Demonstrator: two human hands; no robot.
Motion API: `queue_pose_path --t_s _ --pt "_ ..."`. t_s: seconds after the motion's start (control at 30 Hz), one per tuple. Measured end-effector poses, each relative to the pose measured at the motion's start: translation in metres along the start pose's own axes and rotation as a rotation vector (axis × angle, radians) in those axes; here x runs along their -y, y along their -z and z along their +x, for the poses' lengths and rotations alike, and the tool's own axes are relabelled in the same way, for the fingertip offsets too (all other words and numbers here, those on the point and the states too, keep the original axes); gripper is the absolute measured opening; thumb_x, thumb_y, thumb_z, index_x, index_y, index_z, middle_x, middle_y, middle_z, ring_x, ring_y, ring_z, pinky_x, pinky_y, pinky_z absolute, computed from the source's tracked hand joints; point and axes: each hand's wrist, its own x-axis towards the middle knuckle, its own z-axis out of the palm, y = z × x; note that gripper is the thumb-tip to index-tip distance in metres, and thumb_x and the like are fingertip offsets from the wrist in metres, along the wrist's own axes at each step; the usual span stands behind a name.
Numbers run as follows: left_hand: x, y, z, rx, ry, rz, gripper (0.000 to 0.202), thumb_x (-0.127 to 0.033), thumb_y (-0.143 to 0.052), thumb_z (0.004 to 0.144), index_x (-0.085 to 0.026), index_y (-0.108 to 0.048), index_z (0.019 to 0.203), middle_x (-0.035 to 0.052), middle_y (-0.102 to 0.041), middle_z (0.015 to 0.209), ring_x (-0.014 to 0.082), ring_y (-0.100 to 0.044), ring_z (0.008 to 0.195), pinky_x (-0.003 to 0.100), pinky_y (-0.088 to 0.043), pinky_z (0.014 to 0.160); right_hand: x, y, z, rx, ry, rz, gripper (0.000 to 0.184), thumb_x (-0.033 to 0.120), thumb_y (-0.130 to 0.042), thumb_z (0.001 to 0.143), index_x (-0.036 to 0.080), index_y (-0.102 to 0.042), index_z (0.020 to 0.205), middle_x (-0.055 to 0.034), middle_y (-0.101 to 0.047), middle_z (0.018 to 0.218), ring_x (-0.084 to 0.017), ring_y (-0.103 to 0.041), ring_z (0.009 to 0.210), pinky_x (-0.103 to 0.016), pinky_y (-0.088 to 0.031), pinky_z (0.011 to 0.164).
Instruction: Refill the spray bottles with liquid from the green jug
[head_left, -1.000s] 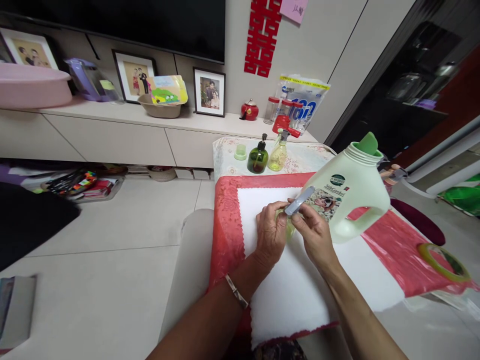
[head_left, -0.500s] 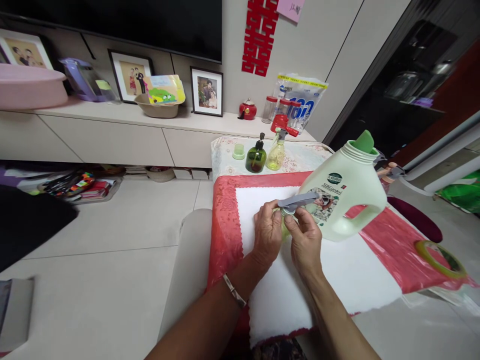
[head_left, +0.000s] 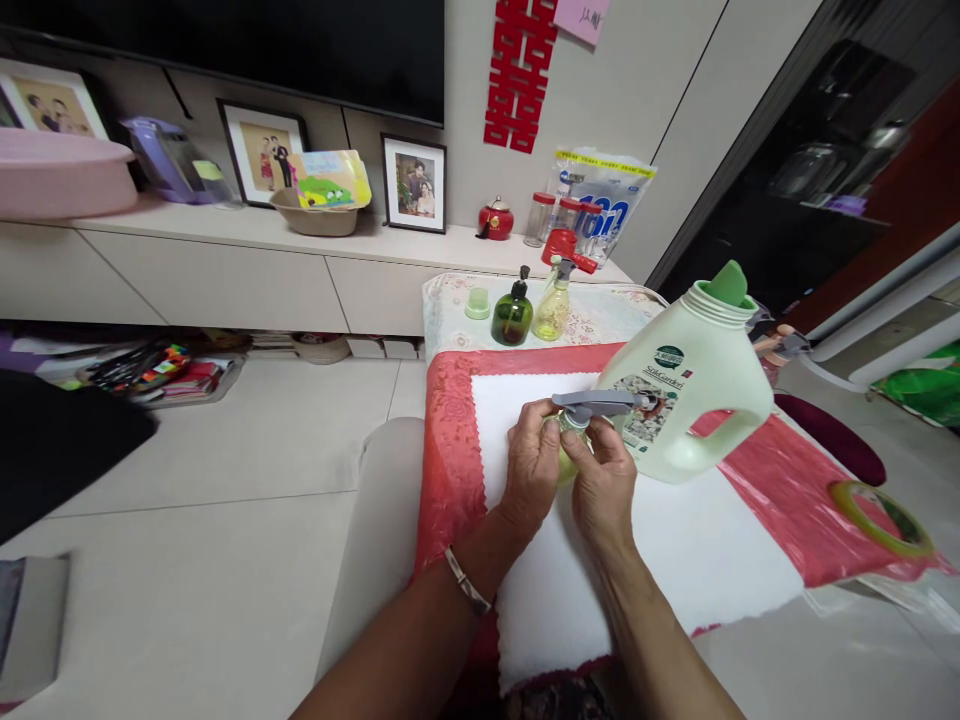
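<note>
A small spray bottle (head_left: 568, 468) with yellow-green liquid and a grey trigger head (head_left: 596, 402) is upright between both hands. My left hand (head_left: 531, 460) wraps its left side, thumb near the neck. My right hand (head_left: 606, 480) closes on the other side, with fingers at the neck just under the grey head. The nozzle points right, in front of the label of a big pale-green detergent jug (head_left: 694, 380). That jug stands just beyond my right hand, its mouth holding a green spout. Both hands hide much of the spray bottle's body.
A white cloth (head_left: 712, 545) lies on a red table cover (head_left: 454, 430). Toward the back stand a green pump bottle (head_left: 513, 318), another spray bottle (head_left: 551, 312) and a green cap (head_left: 477, 303). A roll of tape (head_left: 844, 497) lies at the right. Behind is a low cabinet (head_left: 225, 275).
The grey trigger head has turned slightly, its nozzle now lower and further right. My right hand has shifted a little left and down round the bottle's neck.
</note>
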Motion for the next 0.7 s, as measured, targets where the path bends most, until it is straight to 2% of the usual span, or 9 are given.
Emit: queue_pose_path --t_s 0.1,0.2,0.3,0.53,0.7 --pt "-0.004 0.001 0.001 0.000 -0.055 0.015 0.026 -0.036 -0.043 0.099 -0.023 -0.061 0.114 0.0083 -0.066 0.113 0.0228 -0.063 0.109 0.039 -0.050 0.100 -0.001 0.002 -0.002 0.004 -0.021 0.030 0.045 0.043 -0.081 0.072 0.021 -0.066 0.108 -0.0066 -0.068 0.114 -0.024 -0.060 0.110 -0.040 -0.046 0.101" --pt "-0.002 0.000 0.001 -0.035 -0.092 0.062 0.029 -0.036 -0.060 0.090 -0.022 -0.057 0.115 0.0094 -0.064 0.113 0.0252 -0.062 0.110 0.043 -0.050 0.101 -0.006 0.010 -0.003 0.065 -0.074 0.086 0.044 0.046 -0.077 0.078 0.022 -0.067 0.113 -0.0079 -0.067 0.121 -0.025 -0.060 0.116 -0.043 -0.045 0.106" --pt "0.000 -0.001 0.003 -0.045 -0.087 0.079 0.034 -0.033 -0.070 0.083 -0.021 -0.056 0.111 0.0084 -0.065 0.108 0.0248 -0.063 0.105 0.043 -0.051 0.098 -0.013 0.017 -0.001 0.081 -0.128 0.152 0.043 0.048 -0.075 0.079 0.023 -0.068 0.114 -0.0075 -0.068 0.124 -0.025 -0.060 0.121 -0.046 -0.044 0.109" --pt "-0.006 -0.003 0.002 -0.047 -0.049 0.146 0.022 -0.027 -0.066 0.086 -0.023 -0.059 0.107 0.0059 -0.070 0.107 0.0238 -0.065 0.103 0.041 -0.049 0.095 -0.009 0.018 0.006 0.086 -0.196 0.287 0.042 0.042 -0.084 0.069 0.024 -0.073 0.105 -0.0067 -0.070 0.119 -0.025 -0.062 0.116 -0.047 -0.042 0.112" --pt "-0.006 -0.005 0.000 -0.050 -0.097 0.157 0.021 -0.030 -0.059 0.090 -0.022 -0.059 0.110 0.0075 -0.068 0.110 0.0245 -0.063 0.105 0.043 -0.048 0.097 0.000 0.015 0.005 0.135 -0.226 0.356 0.035 0.036 -0.086 0.068 0.025 -0.075 0.099 -0.0041 -0.072 0.114 -0.022 -0.063 0.115 -0.042 -0.043 0.112"
